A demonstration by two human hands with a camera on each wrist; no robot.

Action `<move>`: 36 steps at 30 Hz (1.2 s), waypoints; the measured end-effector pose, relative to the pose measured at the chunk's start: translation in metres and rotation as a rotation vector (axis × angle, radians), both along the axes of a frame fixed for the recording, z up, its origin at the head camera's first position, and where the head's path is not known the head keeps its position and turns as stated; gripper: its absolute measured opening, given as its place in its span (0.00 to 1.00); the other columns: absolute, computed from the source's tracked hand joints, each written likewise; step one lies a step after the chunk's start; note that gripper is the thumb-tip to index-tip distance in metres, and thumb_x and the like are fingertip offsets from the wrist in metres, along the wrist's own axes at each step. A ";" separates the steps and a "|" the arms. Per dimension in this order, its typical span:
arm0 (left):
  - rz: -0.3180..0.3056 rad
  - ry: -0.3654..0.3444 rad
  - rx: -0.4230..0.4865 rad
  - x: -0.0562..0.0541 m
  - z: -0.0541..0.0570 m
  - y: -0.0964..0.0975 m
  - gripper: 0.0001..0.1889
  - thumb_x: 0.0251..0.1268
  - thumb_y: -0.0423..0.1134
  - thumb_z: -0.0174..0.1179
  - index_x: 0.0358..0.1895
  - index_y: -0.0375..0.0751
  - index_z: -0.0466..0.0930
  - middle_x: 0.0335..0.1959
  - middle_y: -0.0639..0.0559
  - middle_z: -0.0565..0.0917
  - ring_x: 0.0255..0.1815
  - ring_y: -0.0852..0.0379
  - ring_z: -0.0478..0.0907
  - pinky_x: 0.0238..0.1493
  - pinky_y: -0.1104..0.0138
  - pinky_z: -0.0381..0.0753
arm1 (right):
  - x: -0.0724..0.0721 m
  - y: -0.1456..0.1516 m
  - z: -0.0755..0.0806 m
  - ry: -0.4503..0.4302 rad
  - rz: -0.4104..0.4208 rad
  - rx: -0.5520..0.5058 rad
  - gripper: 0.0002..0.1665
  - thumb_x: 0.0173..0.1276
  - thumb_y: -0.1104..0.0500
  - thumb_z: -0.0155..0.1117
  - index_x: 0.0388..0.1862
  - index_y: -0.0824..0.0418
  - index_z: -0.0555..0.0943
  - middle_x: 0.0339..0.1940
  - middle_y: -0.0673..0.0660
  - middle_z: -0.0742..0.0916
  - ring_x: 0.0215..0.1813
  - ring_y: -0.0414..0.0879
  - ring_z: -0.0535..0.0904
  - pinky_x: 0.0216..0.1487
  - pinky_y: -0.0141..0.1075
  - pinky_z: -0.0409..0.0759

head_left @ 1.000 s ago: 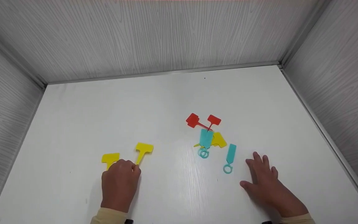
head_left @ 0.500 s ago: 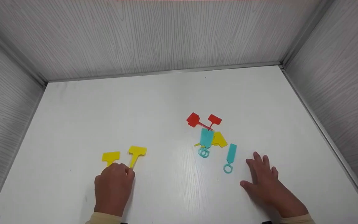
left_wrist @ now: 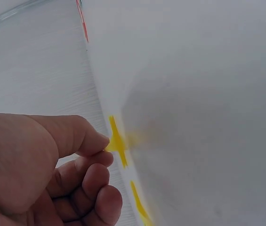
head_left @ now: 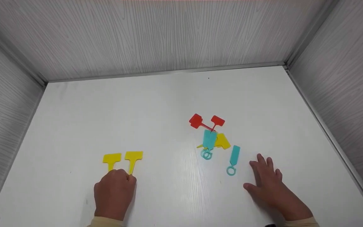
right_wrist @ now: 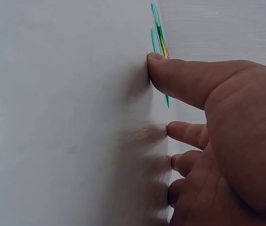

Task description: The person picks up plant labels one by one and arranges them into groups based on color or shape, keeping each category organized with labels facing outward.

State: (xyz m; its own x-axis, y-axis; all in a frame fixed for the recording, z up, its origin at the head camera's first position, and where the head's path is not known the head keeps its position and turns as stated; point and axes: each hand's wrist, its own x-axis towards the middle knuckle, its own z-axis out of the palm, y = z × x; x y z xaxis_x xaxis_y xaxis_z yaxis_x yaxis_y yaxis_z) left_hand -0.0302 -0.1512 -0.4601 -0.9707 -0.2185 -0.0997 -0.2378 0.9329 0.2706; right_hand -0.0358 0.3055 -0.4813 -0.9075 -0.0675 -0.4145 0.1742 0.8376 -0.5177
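my left grip (head_left: 114, 193) pinches the right yellow tag (head_left: 133, 156) by its stem; my right grip (head_left: 269, 186), spread and released, rests on the table (head_left: 131, 110) right of a teal tag (head_left: 235, 155).

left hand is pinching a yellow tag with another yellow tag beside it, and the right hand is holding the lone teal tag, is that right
No: the right hand isn't holding the lone teal tag; the head view shows the hand apart from it, fingers spread on the table. The left hand does pinch a yellow tag with another yellow tag beside it.
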 end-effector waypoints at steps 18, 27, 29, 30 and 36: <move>0.045 -0.134 0.060 -0.004 0.000 -0.004 0.15 0.75 0.38 0.63 0.27 0.34 0.85 0.21 0.48 0.80 0.26 0.49 0.78 0.34 0.50 0.83 | 0.002 0.000 0.000 -0.018 -0.013 0.012 0.61 0.71 0.43 0.80 0.90 0.63 0.56 0.93 0.70 0.40 0.89 0.73 0.22 0.81 0.74 0.22; 0.047 -0.157 0.051 -0.005 0.001 -0.003 0.16 0.76 0.39 0.63 0.29 0.33 0.86 0.22 0.47 0.81 0.26 0.48 0.78 0.35 0.49 0.84 | 0.001 0.000 -0.001 -0.010 -0.010 0.010 0.61 0.70 0.42 0.80 0.90 0.62 0.57 0.93 0.71 0.41 0.89 0.73 0.23 0.81 0.74 0.22; 0.046 -0.155 0.050 -0.005 0.001 -0.003 0.16 0.76 0.39 0.63 0.29 0.32 0.86 0.22 0.47 0.82 0.26 0.48 0.78 0.35 0.49 0.84 | 0.001 0.000 -0.001 -0.011 -0.012 0.014 0.61 0.70 0.42 0.80 0.90 0.62 0.57 0.93 0.70 0.41 0.90 0.73 0.23 0.81 0.75 0.22; 0.046 -0.154 0.048 -0.005 0.001 -0.003 0.16 0.76 0.39 0.63 0.29 0.32 0.86 0.23 0.47 0.82 0.26 0.48 0.78 0.35 0.49 0.84 | 0.001 0.000 -0.002 -0.012 -0.013 0.016 0.62 0.70 0.41 0.81 0.90 0.62 0.57 0.93 0.70 0.41 0.90 0.73 0.23 0.81 0.75 0.22; 0.040 -0.140 0.027 -0.003 0.002 -0.003 0.15 0.76 0.38 0.63 0.29 0.32 0.86 0.22 0.46 0.82 0.25 0.49 0.79 0.35 0.48 0.85 | 0.002 0.000 -0.002 -0.009 -0.018 0.008 0.62 0.70 0.42 0.81 0.90 0.62 0.58 0.93 0.70 0.41 0.90 0.72 0.22 0.81 0.74 0.21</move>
